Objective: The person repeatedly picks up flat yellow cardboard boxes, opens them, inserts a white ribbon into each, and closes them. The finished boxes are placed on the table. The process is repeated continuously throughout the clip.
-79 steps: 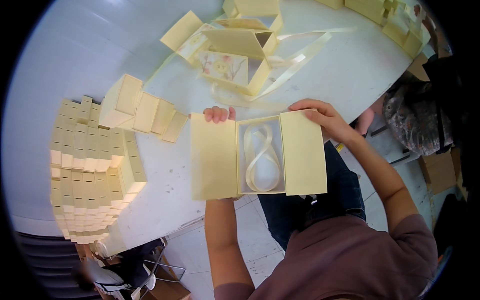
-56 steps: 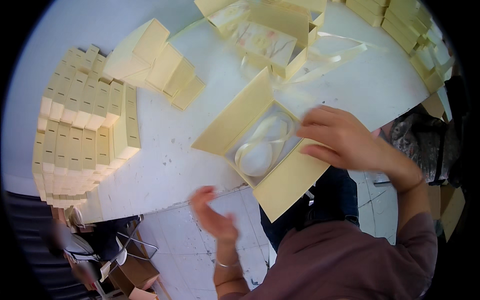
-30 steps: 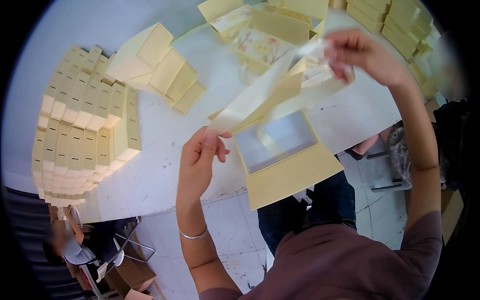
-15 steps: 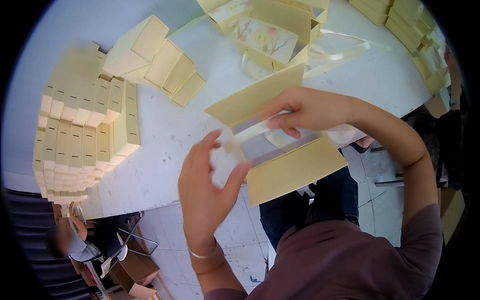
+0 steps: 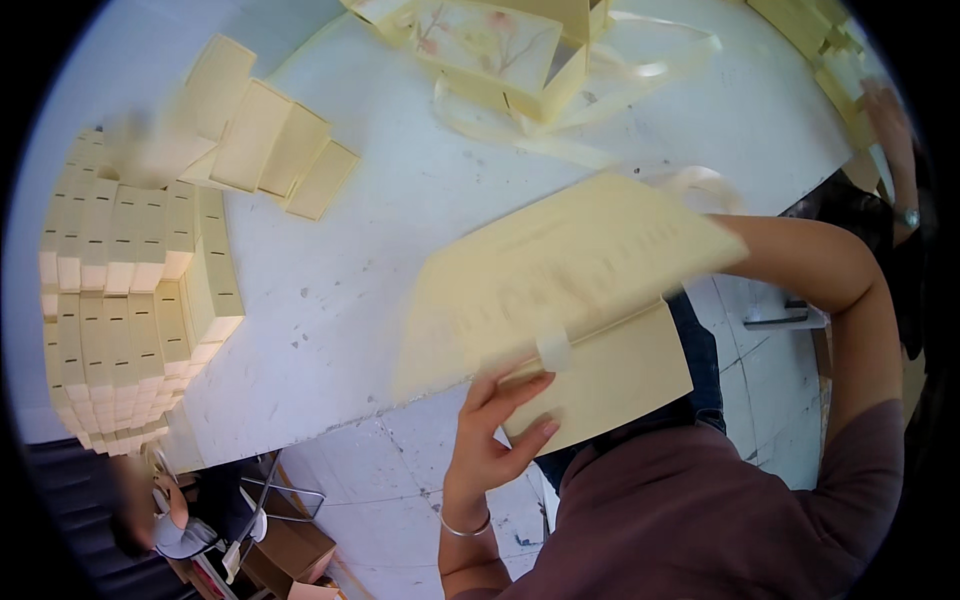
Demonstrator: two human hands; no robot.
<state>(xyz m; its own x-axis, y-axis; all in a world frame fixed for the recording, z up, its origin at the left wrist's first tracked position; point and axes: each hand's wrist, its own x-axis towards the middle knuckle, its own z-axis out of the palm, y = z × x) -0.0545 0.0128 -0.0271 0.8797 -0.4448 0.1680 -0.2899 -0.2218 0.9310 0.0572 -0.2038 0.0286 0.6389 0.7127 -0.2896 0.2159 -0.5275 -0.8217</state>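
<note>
A cream gift box [image 5: 620, 385] with two flaps rests at the table's near edge, over my lap. Its far flap [image 5: 570, 260], blurred by motion, is tilted up over the middle and carries faint printing. A short white ribbon [image 5: 553, 348] shows between the flaps. My left hand [image 5: 495, 425] grips the box's left end, fingers by the ribbon and thumb on the near flap. Behind the raised flap my right hand is hidden; only its forearm [image 5: 800, 265] shows. More pale ribbon [image 5: 700, 180] loops out at the flap's far right.
Stacked cream boxes [image 5: 120, 310] fill the table's left side, with tilted ones [image 5: 270, 140] beside them. Farther off lies an open box [image 5: 490, 50] with a floral panel, ribbons trailing near it. Another person's hand [image 5: 885, 120] is at the right; someone sits at lower left.
The far flap has swung up and toward me, covering the inside and my right hand, which was holding the white ribbon. My left hand has moved from open beside the box to gripping its left end.
</note>
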